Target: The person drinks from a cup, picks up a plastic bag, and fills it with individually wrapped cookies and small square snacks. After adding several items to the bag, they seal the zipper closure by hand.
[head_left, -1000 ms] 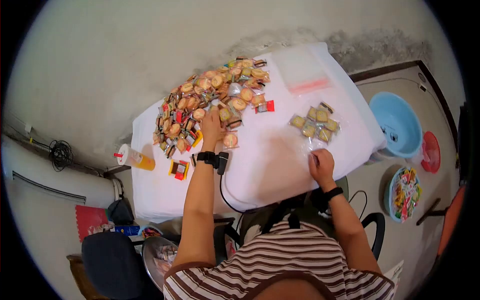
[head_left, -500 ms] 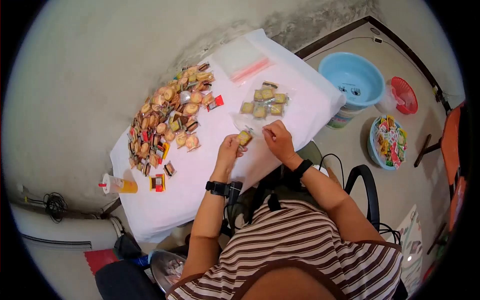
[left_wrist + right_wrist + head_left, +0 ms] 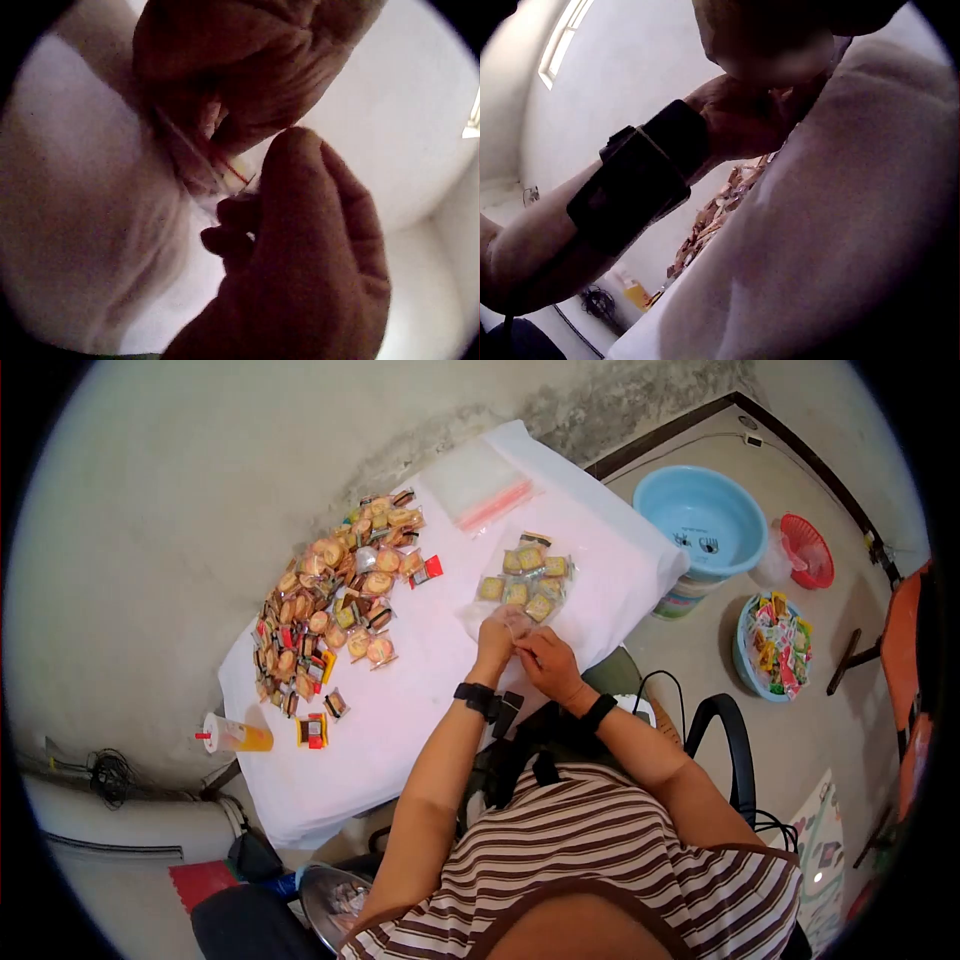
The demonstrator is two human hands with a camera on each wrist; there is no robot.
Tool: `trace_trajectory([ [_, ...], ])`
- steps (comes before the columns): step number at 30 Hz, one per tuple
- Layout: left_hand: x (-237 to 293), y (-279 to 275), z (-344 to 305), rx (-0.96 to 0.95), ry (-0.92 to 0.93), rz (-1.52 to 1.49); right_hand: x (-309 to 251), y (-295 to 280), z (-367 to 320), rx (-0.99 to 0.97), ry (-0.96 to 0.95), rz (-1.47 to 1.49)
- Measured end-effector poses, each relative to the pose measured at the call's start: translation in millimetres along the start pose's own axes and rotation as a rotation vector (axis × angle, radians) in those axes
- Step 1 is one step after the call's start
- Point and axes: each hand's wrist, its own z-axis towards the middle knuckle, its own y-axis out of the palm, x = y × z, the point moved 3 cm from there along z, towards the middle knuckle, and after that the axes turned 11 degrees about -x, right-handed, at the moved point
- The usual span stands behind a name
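A clear plastic bag [image 3: 572, 568] lies near the table's front right edge, with several yellow square wrapped biscuits [image 3: 555, 566] and a dark one in it. My left hand [image 3: 494, 648] reaches in at the bag's near end, just short of the closest biscuit [image 3: 538, 607]; whether its fingers hold anything is hidden. Beside it my right hand [image 3: 550, 666] pinches the bag's near edge. The left wrist view shows the bag's red line [image 3: 236, 171] between my left hand [image 3: 247, 67] and my curled right hand [image 3: 307, 240].
Assorted wrapped biscuits [image 3: 320, 595] form a heap along the left of the white-covered table [image 3: 420, 700]. A drink cup [image 3: 238, 734] stands at the left edge, and flat clear bags [image 3: 478, 485] lie at the back. Blue tubs [image 3: 700, 520] stand on the floor to the right.
From the heap, my left hand has brought a yellow biscuit over to the bag and entered its mouth. One more yellow biscuit shows inside the bag. The head view has shifted right.
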Motion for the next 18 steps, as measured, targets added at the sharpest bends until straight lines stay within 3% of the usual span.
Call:
trace_trajectory([
  [1,0,1,2,-0.019,0.091,0.074,4,0,-4,0.018,-0.004,-0.026],
  [3,7,7,7,0.110,0.139,0.640,10,2,-7,0.021,0.018,-0.020],
  [5,2,3,15,0.053,0.267,0.794,16,2,-9,-0.006,0.010,-0.049],
  [7,17,14,9,0.043,0.054,0.398,10,1,-7,0.016,0.009,-0.055],
  [9,-31,1,42,0.092,0.463,0.842,6,0,-3,-0.004,0.019,-0.033],
  [10,-21,1,40,0.116,0.464,0.841,6,-1,-1,0.012,0.010,-0.061],
  [12,-14,7,42,-0.012,0.223,0.703,9,-2,0,0.015,0.035,-0.066],
  [13,-9,4,39,0.004,0.226,0.698,9,-1,1,0.002,0.025,-0.063],
  [15,1,10,27,-0.055,0.405,1.397,9,-1,3,0.003,0.054,-0.045],
  [16,15,12,14,-0.044,0.403,1.397,9,0,3,-0.004,0.047,-0.041],
  [18,28,1,-16,-0.068,-0.077,0.325,10,1,3,-0.008,0.049,-0.040],
])
